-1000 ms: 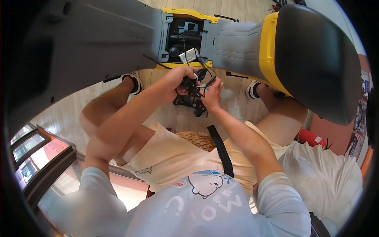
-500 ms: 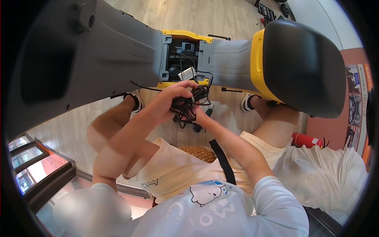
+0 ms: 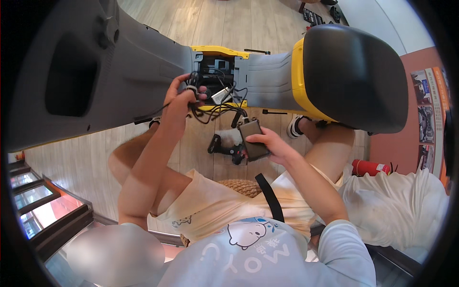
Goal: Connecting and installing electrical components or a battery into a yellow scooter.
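Observation:
My left hand (image 3: 180,98) is closed around a looped bundle of black cables (image 3: 216,111), beside the open compartment (image 3: 207,63) of a grey and yellow scooter. From the bundle, the cables run across to a flat, dark rectangular box (image 3: 249,128). That box is gripped in my right hand (image 3: 272,143), thumb on its face, out in front of the scooter's near edge. Inside the compartment sits a small silver-white box (image 3: 221,95) with thin wires around it. Another black cable trails left from my left hand along the scooter body.
A black cordless drill (image 3: 229,151) lies on the wooden floor below my hands. The scooter's black seat (image 3: 356,79) rises at right. A red fire extinguisher (image 3: 367,168) and a white cloth cover (image 3: 394,205) are at lower right. A tool case (image 3: 313,17) lies beyond the scooter.
My hands were together at the coiled cables; now they are apart. The left has moved up and left with the bundle, and the right shows the dark box, pulled to the right.

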A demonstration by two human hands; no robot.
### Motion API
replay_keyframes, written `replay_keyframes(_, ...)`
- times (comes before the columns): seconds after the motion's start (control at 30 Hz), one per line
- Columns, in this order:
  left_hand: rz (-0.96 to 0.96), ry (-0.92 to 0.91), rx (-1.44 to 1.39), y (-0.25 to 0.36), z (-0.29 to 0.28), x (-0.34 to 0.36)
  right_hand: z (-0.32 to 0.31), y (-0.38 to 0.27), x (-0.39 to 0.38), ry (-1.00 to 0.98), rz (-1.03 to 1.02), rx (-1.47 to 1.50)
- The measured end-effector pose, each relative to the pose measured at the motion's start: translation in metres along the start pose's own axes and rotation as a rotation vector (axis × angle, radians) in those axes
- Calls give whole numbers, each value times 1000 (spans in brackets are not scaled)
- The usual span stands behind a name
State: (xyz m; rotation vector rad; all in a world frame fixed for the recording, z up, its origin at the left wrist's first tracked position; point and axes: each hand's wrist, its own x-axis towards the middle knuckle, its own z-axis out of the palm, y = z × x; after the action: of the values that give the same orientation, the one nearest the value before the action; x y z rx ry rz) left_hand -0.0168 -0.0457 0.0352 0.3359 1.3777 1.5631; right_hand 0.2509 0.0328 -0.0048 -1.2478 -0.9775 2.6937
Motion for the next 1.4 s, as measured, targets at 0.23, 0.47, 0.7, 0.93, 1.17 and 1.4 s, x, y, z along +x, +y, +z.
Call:
replay_keyframes(0.23, 408, -517, 1011, -47, -19, 12, -19, -11, 4, 14, -63, -80)
replay_keyframes(0.47, -1, -515, 1453, -92, 5, 23, -16, 13, 19, -30, -71, -37)
replay_keyframes(0.7, 1, -741, 1559, -121, -5, 52, -18, 5, 14, -52, -6, 13)
replay_keyframes(0.93, -221, -951, 1629, -138, -15, 42, -7, 31, 29, -39, 54, -257)
replay_keyframes(1.17, -392, -1116, 1838, -137, -30, 5, 3, 50, 43, 29, 166, -341)
replay_keyframes(1.4, 4, -693, 1432, -126, -33, -57, 4, 70, 55, -6, 181, 203)
